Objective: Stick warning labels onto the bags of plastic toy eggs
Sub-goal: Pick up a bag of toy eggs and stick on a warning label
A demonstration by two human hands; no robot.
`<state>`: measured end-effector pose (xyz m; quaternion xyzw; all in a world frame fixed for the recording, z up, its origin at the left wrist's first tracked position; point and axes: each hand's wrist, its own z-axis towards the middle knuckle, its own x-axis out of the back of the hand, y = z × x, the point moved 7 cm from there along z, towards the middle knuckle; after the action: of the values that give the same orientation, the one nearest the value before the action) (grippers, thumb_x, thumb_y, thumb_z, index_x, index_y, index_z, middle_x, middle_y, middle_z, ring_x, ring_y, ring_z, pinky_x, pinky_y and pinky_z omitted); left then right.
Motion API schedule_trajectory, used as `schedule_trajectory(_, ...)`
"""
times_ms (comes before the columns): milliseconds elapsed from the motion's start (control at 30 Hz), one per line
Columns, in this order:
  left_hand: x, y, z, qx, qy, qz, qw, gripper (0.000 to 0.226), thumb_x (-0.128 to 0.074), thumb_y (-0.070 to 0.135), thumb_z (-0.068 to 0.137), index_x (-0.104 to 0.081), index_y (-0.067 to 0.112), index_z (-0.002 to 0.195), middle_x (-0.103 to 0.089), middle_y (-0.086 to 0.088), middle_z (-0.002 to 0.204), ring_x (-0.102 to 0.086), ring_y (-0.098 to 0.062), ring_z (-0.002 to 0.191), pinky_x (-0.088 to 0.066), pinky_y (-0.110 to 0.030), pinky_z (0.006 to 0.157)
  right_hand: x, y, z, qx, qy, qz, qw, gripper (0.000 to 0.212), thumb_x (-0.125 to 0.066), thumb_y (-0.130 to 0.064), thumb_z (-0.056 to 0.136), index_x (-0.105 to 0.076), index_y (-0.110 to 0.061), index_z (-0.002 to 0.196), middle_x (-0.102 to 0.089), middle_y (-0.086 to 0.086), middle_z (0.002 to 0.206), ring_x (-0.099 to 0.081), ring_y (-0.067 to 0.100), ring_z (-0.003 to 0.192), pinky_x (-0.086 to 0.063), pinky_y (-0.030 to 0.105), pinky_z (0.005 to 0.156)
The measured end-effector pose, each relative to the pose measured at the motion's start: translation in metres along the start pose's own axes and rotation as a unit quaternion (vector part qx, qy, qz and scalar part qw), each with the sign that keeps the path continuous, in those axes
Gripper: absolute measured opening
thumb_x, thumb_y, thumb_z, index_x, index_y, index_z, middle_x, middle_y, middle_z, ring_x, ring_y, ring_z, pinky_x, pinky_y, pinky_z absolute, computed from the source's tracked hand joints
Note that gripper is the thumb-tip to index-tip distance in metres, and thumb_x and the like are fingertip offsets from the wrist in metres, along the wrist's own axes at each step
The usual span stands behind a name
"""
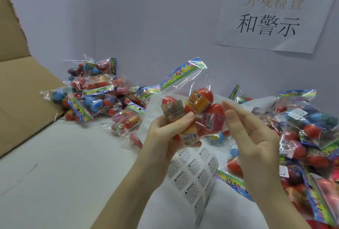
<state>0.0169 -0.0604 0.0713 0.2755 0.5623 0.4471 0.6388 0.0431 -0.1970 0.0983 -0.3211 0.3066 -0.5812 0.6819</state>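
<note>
Head view: the left hand (165, 137) holds a clear plastic bag of red toy eggs (194, 111) in its grip, thumb across the front. A white sheet of warning labels (192, 172) hangs just below that grip. The right hand (251, 137) hovers just right of it, fingers straight, palm facing the bag. More bagged eggs (95, 93) lie on the white bench (55, 164) beyond, left of the grip.

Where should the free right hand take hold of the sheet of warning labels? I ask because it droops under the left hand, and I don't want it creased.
Probably the sheet of warning labels is best pinched at its free right edge, coming in from the right with the right hand. The left hand already grips the held bag of eggs and the sheet's top, and the sheet hangs curled below.
</note>
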Motion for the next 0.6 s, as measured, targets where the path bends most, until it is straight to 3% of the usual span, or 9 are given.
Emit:
schedule_trajectory(133, 0.002, 0.001, 0.001, -0.009, 0.007, 0.035, 0.999, 0.019, -0.063, 0.020, 0.069, -0.069, 0.009, 0.084, -0.070, -0.003, 0.074, -0.066, -0.012, 0.063, -0.053, -0.021, 0.054, 0.003, 0.000, 0.000, -0.005, 0.014, 0.039, 0.999, 0.015, -0.061, -0.034, 0.068, -0.074, -0.040, 0.073, -0.071, -0.017, 0.071, -0.066, -0.001, 0.070, -0.048, 0.010, 0.066)
schedule_trajectory(300, 0.006, -0.001, 0.002, -0.006, 0.026, 0.024, 0.999, 0.012, -0.067, 0.024, 0.066, -0.075, 0.018, 0.072, -0.071, 0.000, 0.072, -0.066, -0.009, 0.060, -0.051, -0.018, 0.051, 0.008, 0.012, 0.004, -0.073, 0.018, 0.103, 0.992, 0.013, -0.066, -0.030, 0.059, -0.076, -0.027, 0.067, -0.072, -0.007, 0.067, -0.066, 0.004, 0.064, -0.052, 0.014, 0.064)
schedule_trajectory(433, 0.003, -0.001, 0.001, -0.011, 0.019, 0.068, 0.997, 0.010, -0.068, 0.027, 0.064, -0.076, 0.028, 0.070, -0.073, 0.002, 0.072, -0.067, -0.007, 0.065, -0.051, -0.016, 0.056, 0.007, 0.011, 0.004, -0.055, 0.017, 0.074, 0.996, 0.012, -0.064, -0.029, 0.065, -0.075, -0.024, 0.067, -0.072, -0.008, 0.067, -0.065, 0.001, 0.063, -0.051, 0.013, 0.063)
schedule_trajectory(500, 0.006, 0.003, 0.000, -0.041, 0.043, 0.079, 0.995, 0.008, -0.069, 0.023, 0.062, -0.076, 0.024, 0.067, -0.071, 0.003, 0.070, -0.064, -0.008, 0.064, -0.050, -0.017, 0.059, 0.006, 0.013, 0.005, -0.050, 0.017, 0.082, 0.995, 0.015, -0.061, -0.030, 0.071, -0.073, -0.022, 0.067, -0.071, -0.009, 0.068, -0.064, 0.000, 0.064, -0.049, 0.011, 0.062)
schedule_trajectory(600, 0.021, 0.018, -0.001, -0.078, 0.103, 0.013, 0.992, 0.008, -0.076, 0.014, 0.054, -0.071, 0.018, 0.059, -0.061, 0.003, 0.062, -0.054, -0.005, 0.056, -0.044, -0.016, 0.056, 0.003, 0.029, 0.007, -0.093, -0.006, 0.053, 0.994, 0.023, -0.060, -0.042, 0.078, -0.068, -0.023, 0.086, -0.072, -0.009, 0.085, -0.065, 0.002, 0.080, -0.050, 0.013, 0.071)
